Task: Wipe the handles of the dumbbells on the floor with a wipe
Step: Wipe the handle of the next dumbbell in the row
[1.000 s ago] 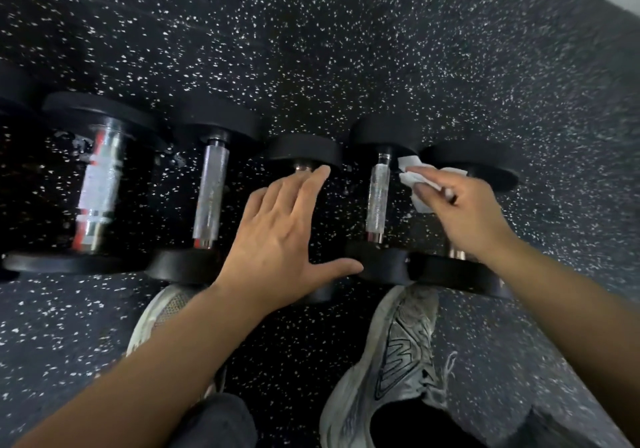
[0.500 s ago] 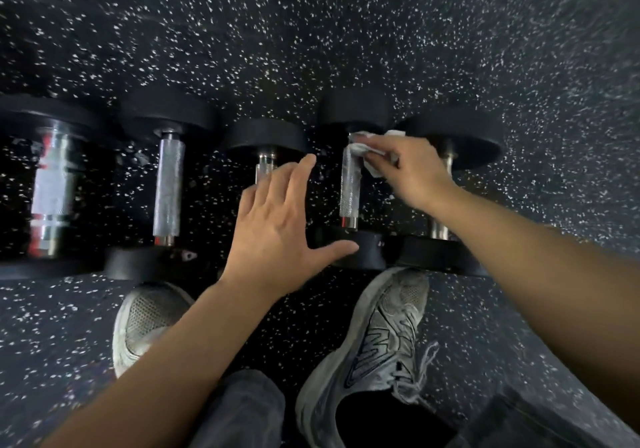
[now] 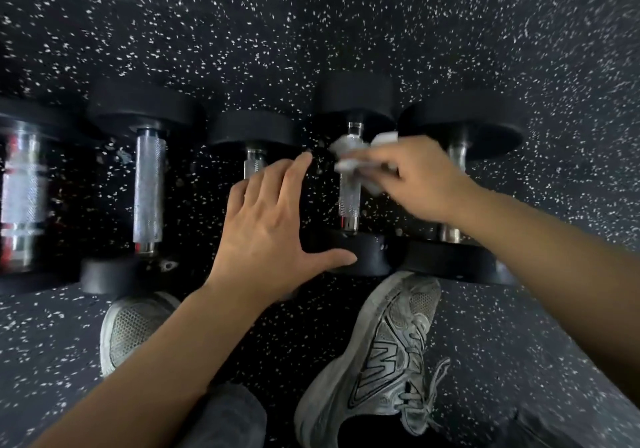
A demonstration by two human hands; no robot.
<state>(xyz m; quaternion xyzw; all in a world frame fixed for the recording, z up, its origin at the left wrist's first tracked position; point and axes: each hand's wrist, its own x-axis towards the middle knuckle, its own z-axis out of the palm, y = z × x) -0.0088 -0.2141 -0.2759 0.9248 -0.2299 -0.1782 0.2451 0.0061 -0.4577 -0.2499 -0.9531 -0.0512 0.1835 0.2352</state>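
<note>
Five black-ended dumbbells with knurled chrome handles lie side by side in a row on the black rubber floor (image 3: 311, 31) flecked with white. The right hand (image 3: 415, 177) pinches a crumpled white wipe (image 3: 349, 156) and presses it against the upper part of the handle of the fourth dumbbell (image 3: 349, 201) from the left, just below its far weight. The left hand (image 3: 266, 232) is spread wide and flat, fingers together and thumb stretched out, over the handle of the third dumbbell (image 3: 254, 165), covering most of it. Two grey mesh sneakers (image 3: 388, 354) stand just near the closest weights.
</note>
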